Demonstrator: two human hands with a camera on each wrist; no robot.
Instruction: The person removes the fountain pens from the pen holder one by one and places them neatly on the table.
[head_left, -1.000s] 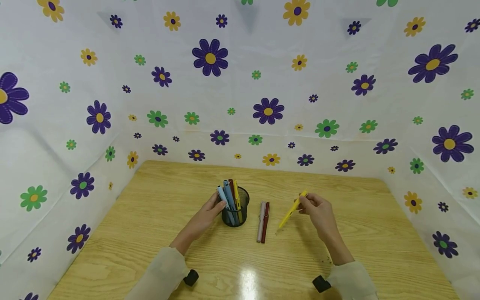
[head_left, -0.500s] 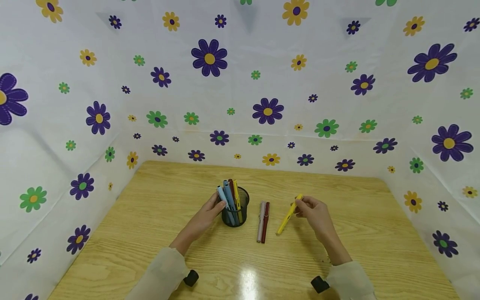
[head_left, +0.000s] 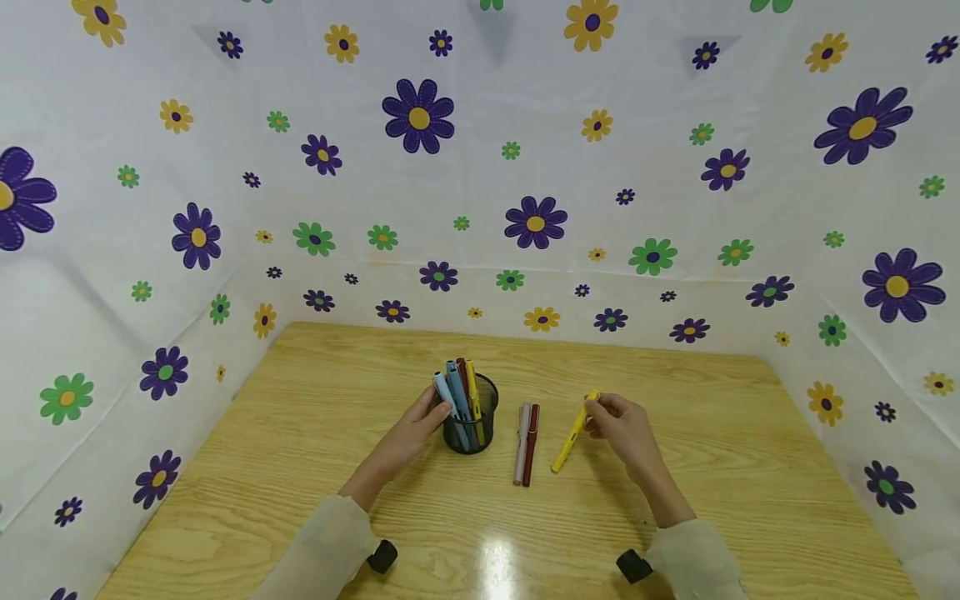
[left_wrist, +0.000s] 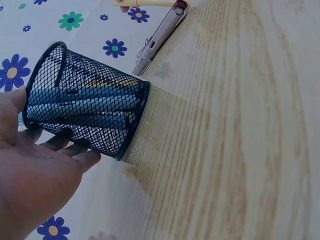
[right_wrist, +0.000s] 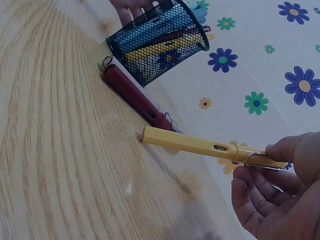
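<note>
My left hand [head_left: 411, 427] holds a black mesh pen holder [left_wrist: 90, 102] by its side, thumb at the rim and fingers along the wall. Several pens stand in it: blue ones [head_left: 455, 387], a dark red one [head_left: 462, 372] and a yellow one [head_left: 475, 392]. My right hand [head_left: 624, 429] pinches another yellow pen [right_wrist: 195, 145] near its clip end, between thumb and fingers. That pen leans, its lower end right at the tabletop. Between the hands, a pale grey-pink pen [head_left: 521, 442] and a dark red pen [head_left: 532, 442] lie side by side.
The wooden table [head_left: 360, 350] has a white flower-printed cloth [head_left: 480, 183] rising behind it and on both sides. Black wrist devices [head_left: 382, 556] sit by both sleeves. Small dark specks lie on the wood near the right wrist.
My right hand has moved a little left and down with the yellow pen, whose lower end has come down to the tabletop. The left hand and the pen holder have stayed put.
</note>
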